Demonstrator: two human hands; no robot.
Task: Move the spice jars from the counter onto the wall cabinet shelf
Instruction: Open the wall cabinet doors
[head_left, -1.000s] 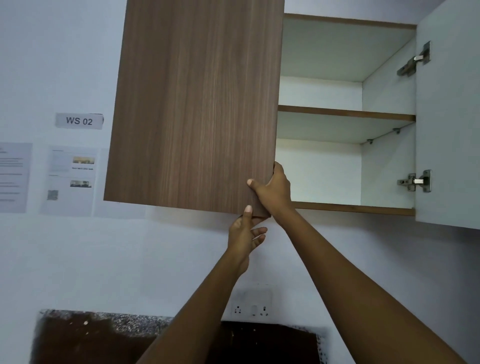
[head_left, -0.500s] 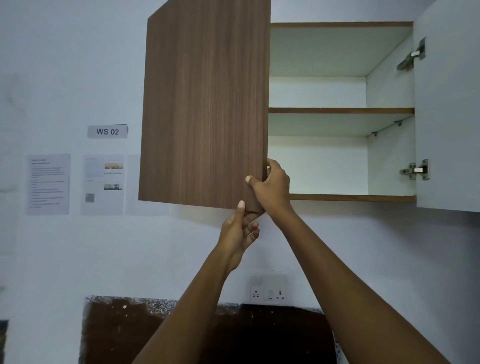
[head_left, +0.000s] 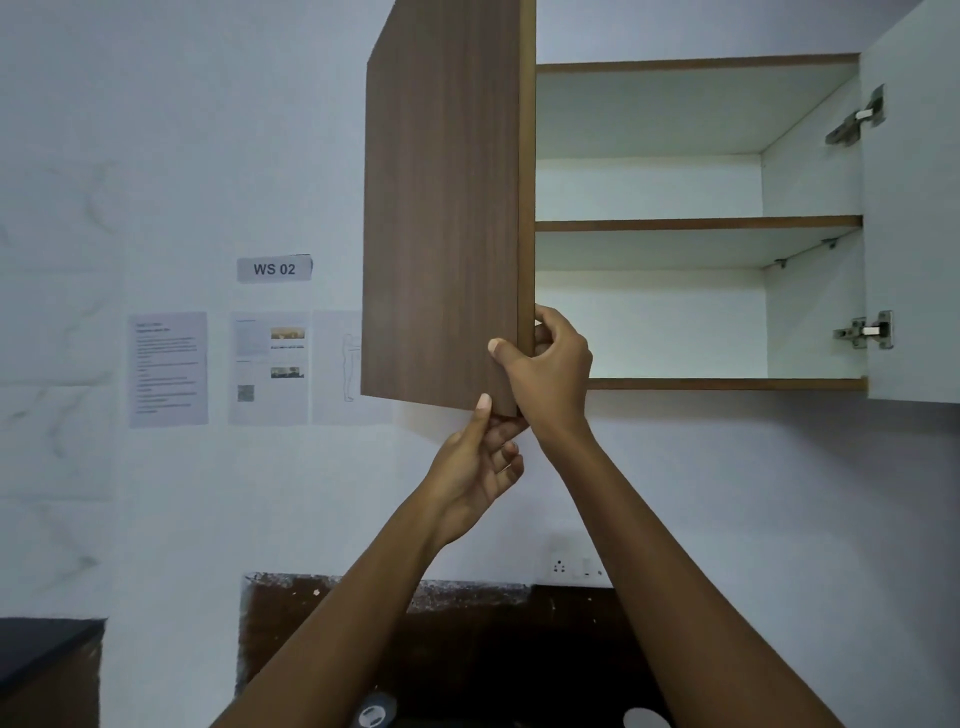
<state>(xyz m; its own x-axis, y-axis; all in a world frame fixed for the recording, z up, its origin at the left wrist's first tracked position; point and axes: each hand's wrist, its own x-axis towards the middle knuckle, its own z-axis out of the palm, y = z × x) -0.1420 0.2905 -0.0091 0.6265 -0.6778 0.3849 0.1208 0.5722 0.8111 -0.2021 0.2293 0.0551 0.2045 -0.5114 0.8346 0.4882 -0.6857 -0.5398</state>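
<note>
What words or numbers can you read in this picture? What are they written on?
"WS 02": on the small grey label stuck on the wall.
Printed sheets below the label: text too small and blurred to read.

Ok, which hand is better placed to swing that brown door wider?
Right, probably. The right hand wraps the free edge of the brown wooden cabinet door; the left hand only pinches its bottom corner.

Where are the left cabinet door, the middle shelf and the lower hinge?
left cabinet door (head_left: 441, 208), head view, middle of its wood face.
middle shelf (head_left: 696, 224), head view, its front edge.
lower hinge (head_left: 865, 331), head view, its metal arm.
</note>
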